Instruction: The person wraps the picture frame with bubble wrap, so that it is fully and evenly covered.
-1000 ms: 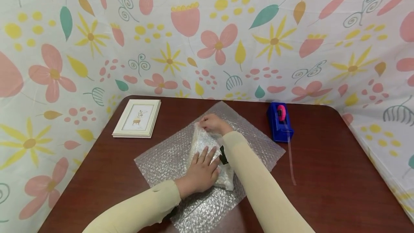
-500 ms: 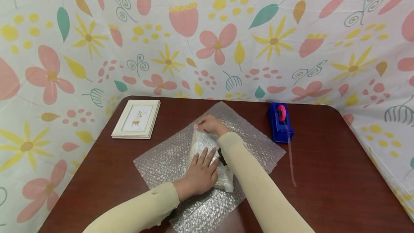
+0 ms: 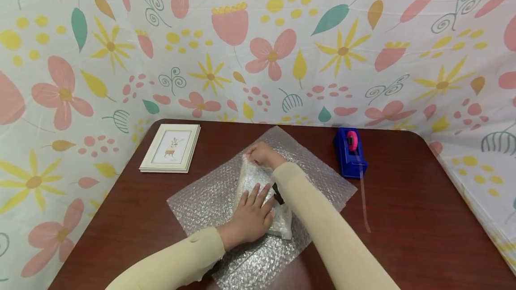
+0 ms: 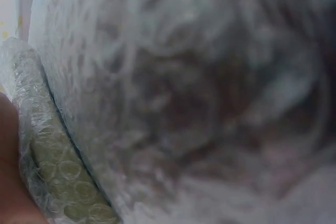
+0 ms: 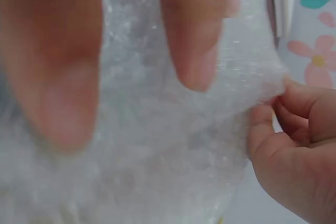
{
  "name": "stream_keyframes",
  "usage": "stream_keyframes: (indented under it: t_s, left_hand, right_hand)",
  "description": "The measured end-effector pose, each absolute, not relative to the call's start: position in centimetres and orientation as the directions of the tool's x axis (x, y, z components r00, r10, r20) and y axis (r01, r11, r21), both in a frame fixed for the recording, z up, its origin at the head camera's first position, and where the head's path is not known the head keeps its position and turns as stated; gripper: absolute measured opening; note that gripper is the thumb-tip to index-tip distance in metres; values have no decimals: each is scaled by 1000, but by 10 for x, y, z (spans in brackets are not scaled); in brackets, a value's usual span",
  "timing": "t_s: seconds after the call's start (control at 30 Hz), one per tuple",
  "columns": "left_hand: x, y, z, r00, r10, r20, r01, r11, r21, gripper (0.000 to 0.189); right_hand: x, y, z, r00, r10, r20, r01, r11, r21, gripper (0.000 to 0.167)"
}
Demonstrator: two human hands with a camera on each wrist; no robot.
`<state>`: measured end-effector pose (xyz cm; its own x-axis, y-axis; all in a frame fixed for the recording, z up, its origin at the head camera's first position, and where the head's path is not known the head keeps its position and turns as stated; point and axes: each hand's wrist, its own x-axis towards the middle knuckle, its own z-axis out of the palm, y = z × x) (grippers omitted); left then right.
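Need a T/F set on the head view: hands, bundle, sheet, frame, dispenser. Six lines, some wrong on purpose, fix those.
1. The left hand rests on the bundle with fingers spread. True.
2. The sheet is rolled up. False: it lies spread out around the bundle.
3. The right hand pinches the bundle's far end. True.
4. The blue dispenser sits to the right of the frame. True.
5. The frame stands upright. False: it lies flat on the table.
6. The dispenser has no tape hanging out. False: a strip trails from it.
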<state>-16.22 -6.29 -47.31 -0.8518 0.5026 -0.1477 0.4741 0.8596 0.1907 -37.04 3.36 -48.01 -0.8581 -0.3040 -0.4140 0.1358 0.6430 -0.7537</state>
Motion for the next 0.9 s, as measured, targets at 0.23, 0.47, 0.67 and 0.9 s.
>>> stream_keyframes:
  t_s: [0.23,0.47,0.67,0.9]
  left_hand:
    - [-163,-63,-467,-850,505,-148,472,856,212,54]
    - [-163,-63,-465,-850,498,-175,456,860,229,53]
    - [-164,-64,-463,-852,488,-191,431,859,274,52]
    - [-165,-65,-463,-857,484,-176,431,861,271,53]
  right_hand:
    - [-306,45,-407,-872,-426,-242,-177,734,-655,36]
    - [-246,73,-406,-829,-550,-107,-366,676,-639,34]
    - [-210,100,-418,-855,-518,-30,-388,677,-626,36]
    - [-178,124,-440,-863,-504,34,-467,770,-435,49]
